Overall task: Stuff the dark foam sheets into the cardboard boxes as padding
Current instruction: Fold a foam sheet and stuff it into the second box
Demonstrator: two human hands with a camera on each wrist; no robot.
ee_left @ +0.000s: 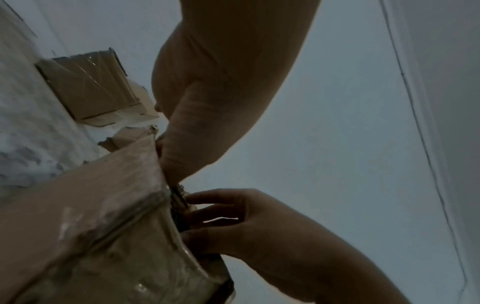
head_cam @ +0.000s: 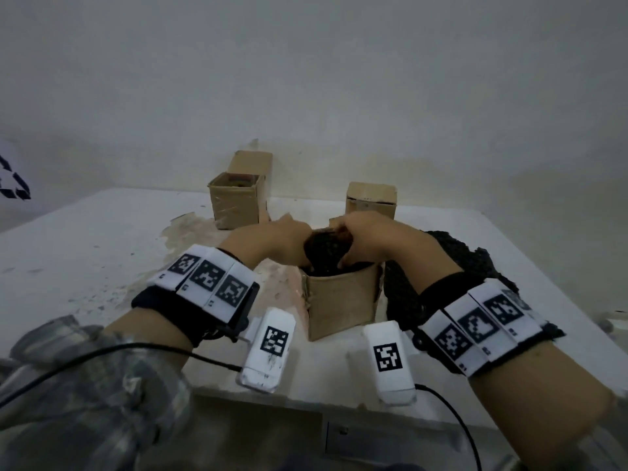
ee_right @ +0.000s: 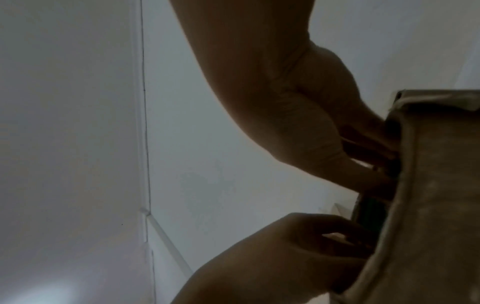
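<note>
Step in hand: tamp dark foam sheet (head_cam: 324, 251) into near cardboard box (head_cam: 341, 305). Judgement: press corners down evenly, brace box wall so it won't tip. Left hand (head_cam: 272, 241) and right hand (head_cam: 368, 239) arch over the opening, fingers curled round the foam wad, half in, bulging above rim

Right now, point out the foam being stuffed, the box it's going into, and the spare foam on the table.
foam wad (head_cam: 324, 251), head view, top of bunch.
near box (head_cam: 341, 305), head view, front wall.
spare foam (head_cam: 465, 254), head view, exposed upper part.
</note>
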